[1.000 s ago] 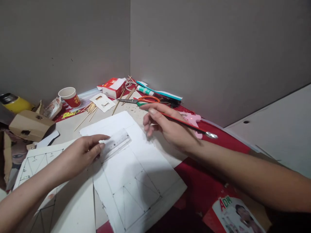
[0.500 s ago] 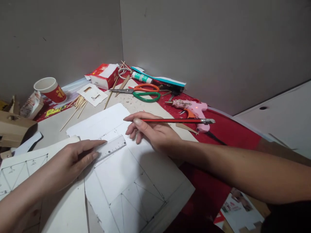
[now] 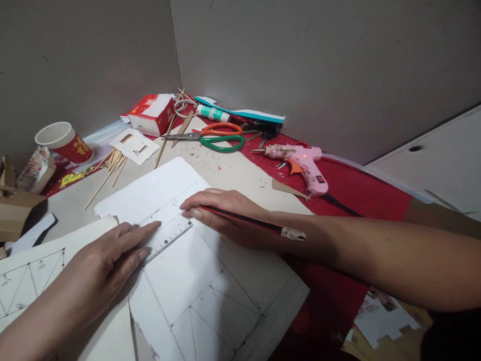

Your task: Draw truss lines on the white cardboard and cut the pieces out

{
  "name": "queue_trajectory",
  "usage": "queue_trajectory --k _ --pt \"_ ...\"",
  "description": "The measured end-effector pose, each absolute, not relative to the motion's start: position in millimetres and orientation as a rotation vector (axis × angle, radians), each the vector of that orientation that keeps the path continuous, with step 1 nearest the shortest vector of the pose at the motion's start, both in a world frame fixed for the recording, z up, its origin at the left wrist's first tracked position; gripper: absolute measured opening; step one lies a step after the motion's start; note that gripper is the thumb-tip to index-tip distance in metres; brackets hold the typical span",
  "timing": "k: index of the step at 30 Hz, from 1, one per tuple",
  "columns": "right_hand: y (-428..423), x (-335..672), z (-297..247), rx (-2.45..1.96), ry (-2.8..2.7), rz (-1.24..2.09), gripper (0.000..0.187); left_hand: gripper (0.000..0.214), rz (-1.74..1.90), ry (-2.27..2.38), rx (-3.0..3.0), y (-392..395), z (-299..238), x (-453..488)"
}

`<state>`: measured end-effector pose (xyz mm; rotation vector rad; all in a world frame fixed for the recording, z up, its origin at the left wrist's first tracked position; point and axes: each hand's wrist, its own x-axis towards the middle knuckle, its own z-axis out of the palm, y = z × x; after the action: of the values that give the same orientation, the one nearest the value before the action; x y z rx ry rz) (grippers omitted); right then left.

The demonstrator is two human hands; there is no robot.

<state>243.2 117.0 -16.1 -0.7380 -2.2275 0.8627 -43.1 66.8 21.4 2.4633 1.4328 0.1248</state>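
A clear plastic ruler (image 3: pixel 170 239) lies slantwise on a white sheet of card (image 3: pixel 176 286) that bears pencilled lines and triangles. My left hand (image 3: pixel 103 258) holds the ruler down at its left end, forefinger and thumb pressed on it. In my right hand (image 3: pixel 221 215) is a red and black pencil (image 3: pixel 250 220), gripped between thumb and fingers, its silvery end pointing right. The fingertips are at the ruler's upper right end; the pencil's point is hidden by them. Another drawn sheet (image 3: pixel 22 265) lies partly under my left forearm.
Behind the card lie scissors (image 3: pixel 221 144), a glue stick (image 3: pixel 212 113), wooden sticks (image 3: pixel 116 168) and a red tissue pack (image 3: pixel 150 113). A pink glue gun (image 3: pixel 300 160) with a lit light lies right; a paper cup (image 3: pixel 69 143) stands left. Grey walls (image 3: pixel 300 60) border the table.
My right hand has turned over and come down to the ruler's end, so the pencil tilts with its rear end lower in view. My left hand stays on the ruler. The view has shifted slightly.
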Motion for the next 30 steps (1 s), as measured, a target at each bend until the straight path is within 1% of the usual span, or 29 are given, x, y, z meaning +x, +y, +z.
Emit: queue_trajectory --k 7,14,20,30 --pt "118 240 -18 -0.754 -2.288 0.783 0.029 0.041 0.167 1.432 2.591 62 18 -32" --pt "117 238 -20 -0.758 -2.283 0.774 0.027 0.039 0.193 1.315 2.676 63 14 -27" --pt "117 239 -19 -0.755 -2.277 0.787 0.028 0.041 0.136 1.309 2.674 65 15 -29" --pt "118 240 -17 -0.779 -2.289 0.821 0.026 0.045 0.146 1.271 2.611 69 15 -33"
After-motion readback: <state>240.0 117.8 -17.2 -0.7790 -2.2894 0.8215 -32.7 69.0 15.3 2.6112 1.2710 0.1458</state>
